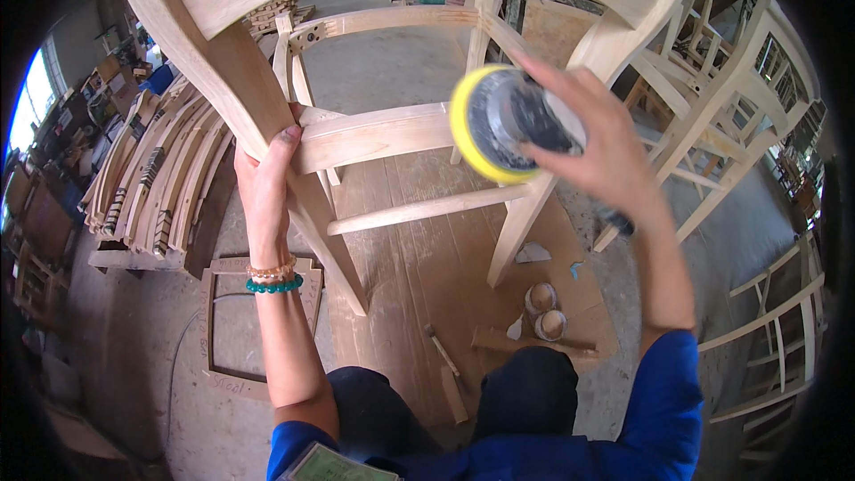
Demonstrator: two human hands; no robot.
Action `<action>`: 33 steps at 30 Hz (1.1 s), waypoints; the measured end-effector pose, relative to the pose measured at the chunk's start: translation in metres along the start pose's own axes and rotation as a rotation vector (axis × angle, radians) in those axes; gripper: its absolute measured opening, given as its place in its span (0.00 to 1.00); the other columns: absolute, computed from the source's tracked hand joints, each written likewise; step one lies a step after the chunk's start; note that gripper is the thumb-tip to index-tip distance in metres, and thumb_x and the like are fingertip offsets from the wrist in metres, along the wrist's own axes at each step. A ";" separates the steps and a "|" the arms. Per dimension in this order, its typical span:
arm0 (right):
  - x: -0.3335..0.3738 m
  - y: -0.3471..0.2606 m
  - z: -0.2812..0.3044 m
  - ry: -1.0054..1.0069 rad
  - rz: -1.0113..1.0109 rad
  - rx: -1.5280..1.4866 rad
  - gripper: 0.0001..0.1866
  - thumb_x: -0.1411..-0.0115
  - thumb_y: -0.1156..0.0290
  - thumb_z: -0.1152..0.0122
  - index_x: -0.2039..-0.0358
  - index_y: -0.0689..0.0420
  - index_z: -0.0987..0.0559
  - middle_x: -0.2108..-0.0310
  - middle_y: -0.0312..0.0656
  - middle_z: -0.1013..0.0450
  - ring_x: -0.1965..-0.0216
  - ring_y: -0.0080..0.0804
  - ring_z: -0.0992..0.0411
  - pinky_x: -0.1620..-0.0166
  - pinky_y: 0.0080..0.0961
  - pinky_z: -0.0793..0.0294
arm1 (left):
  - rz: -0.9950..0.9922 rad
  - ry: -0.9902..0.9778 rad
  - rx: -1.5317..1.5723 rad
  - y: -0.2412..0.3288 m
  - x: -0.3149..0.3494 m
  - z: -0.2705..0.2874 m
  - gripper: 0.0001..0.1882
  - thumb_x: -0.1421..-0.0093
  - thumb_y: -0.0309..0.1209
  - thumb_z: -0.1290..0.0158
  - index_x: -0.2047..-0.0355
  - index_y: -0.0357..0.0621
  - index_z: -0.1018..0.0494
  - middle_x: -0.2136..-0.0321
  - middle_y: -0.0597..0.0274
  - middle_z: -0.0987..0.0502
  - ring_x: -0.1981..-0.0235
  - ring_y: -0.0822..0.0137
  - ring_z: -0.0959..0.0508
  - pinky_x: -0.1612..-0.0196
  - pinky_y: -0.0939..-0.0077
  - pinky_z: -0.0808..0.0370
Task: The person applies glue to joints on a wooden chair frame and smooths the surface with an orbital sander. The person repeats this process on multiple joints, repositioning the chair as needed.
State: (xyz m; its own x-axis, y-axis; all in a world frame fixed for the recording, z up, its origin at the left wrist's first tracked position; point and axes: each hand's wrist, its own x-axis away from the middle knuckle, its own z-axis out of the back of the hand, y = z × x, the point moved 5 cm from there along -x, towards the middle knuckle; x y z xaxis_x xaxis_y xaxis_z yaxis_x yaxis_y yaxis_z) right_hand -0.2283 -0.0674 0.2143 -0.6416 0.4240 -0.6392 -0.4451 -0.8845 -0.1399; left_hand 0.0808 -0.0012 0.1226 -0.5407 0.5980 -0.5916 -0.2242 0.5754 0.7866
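In front of me stands an unfinished wooden chair frame (378,135), its curved back rail at the top and a thin stretcher lower down. My left hand (267,169) is closed around its left upright, the thumb lying near the joint with the seat rail. A round power sander (503,120) with a yellow-rimmed pad is gripped in my right hand (601,138). The sander is tilted, its pad facing left, beside the right end of the seat rail. Whether the pad touches the wood I cannot tell. My right hand is slightly blurred.
Cardboard (392,276) covers the floor below the chair, with two small tubs (550,324) of paste and a brush (443,352) on it. Curved wooden slats (160,169) are stacked at left, near a flat wooden frame (210,321). More chair frames (712,134) stand at right.
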 end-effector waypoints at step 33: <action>0.057 -0.005 -0.049 0.393 0.113 -0.024 0.45 0.61 0.73 0.26 0.42 0.29 0.34 0.55 0.48 0.37 0.60 0.45 0.27 0.61 0.35 0.19 | -0.020 0.004 -0.057 -0.005 -0.003 0.005 0.24 0.45 0.32 0.44 0.49 0.35 0.32 0.55 0.54 0.25 0.53 0.67 0.28 0.44 0.71 0.36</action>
State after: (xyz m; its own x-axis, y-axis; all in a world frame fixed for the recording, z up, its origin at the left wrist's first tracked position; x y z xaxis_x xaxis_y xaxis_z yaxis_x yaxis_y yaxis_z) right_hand -0.2325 -0.0487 0.1411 -0.3961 0.2216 -0.8911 -0.3675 -0.9276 -0.0672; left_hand 0.0881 -0.0029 0.1198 -0.5385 0.5843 -0.6071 -0.2807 0.5549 0.7831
